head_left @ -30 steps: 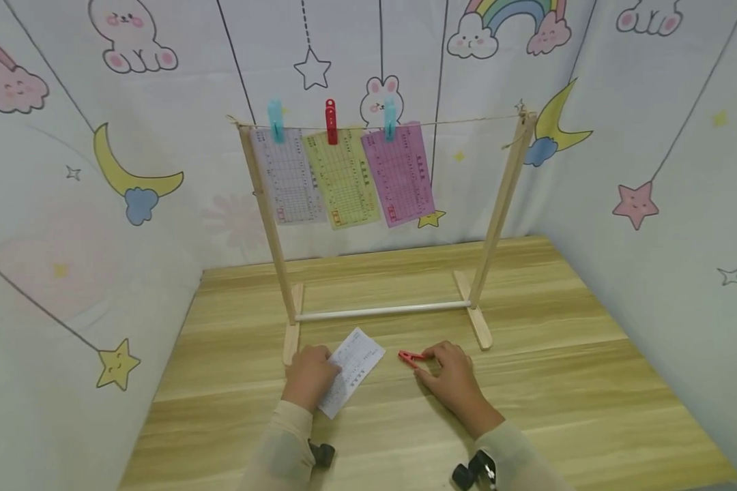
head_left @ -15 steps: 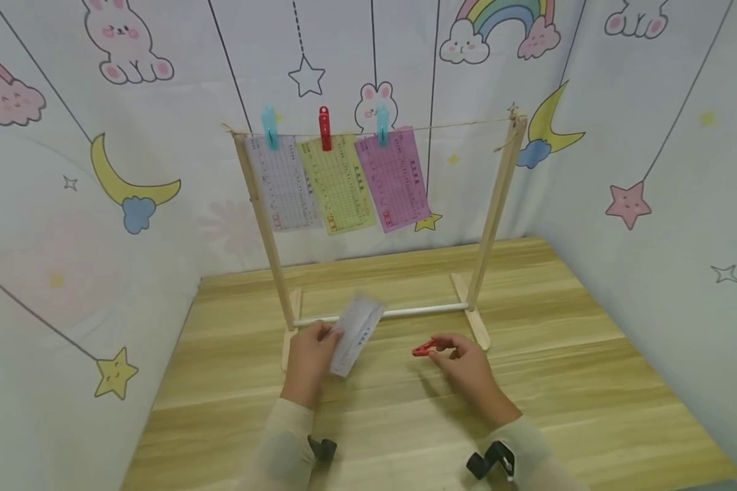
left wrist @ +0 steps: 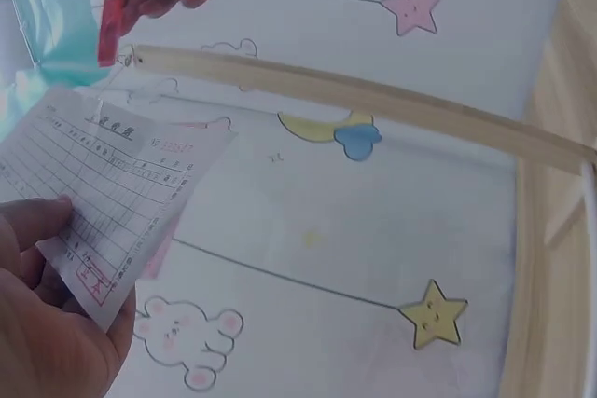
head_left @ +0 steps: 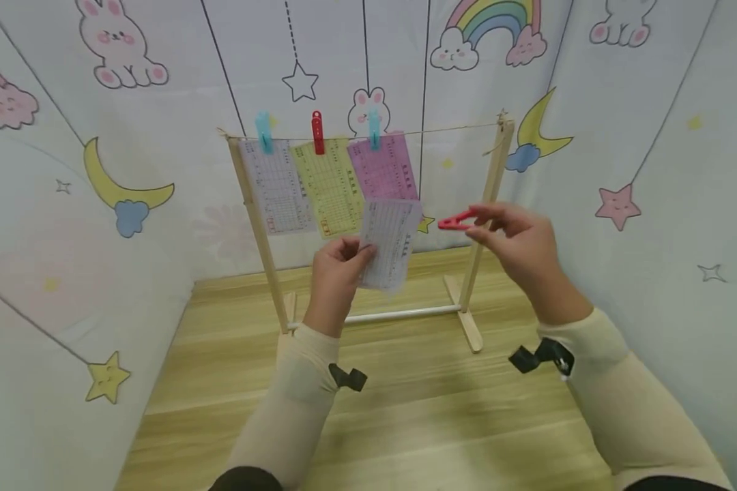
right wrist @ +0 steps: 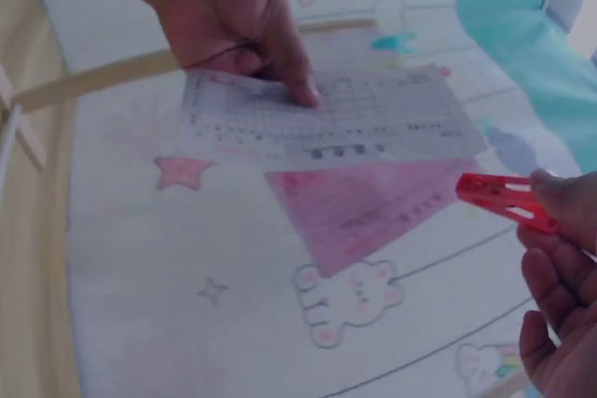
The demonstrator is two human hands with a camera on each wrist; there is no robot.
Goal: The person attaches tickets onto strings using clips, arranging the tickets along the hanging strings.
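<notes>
A white printed form slip (head_left: 388, 242) is pinched by its left edge between the thumb and fingers of my left hand (head_left: 336, 279). It stands upright in the air, overlapping the lower part of the hanging pink slip (head_left: 383, 167) in the head view. My right hand (head_left: 522, 252) pinches a red clothespin (head_left: 457, 221) by its handle end, its nose pointing left toward the white slip but apart from it. In the right wrist view the clothespin (right wrist: 504, 198) shows at the thumb tip. The left wrist view shows the slip's (left wrist: 103, 174) printed lines and red box.
A wooden stand holds a string (head_left: 448, 129) across two posts, the right post (head_left: 491, 184) near my right hand. From the string hang a white slip (head_left: 279, 187) and a yellow slip (head_left: 328, 187), clipped by blue and red clothespins (head_left: 317, 133). A white rod (head_left: 405, 314) joins the feet.
Both hands have risen from the table toward the string. The left lifts the white slip up to the pink one; the right carries the red clothespin up and to the right.
</notes>
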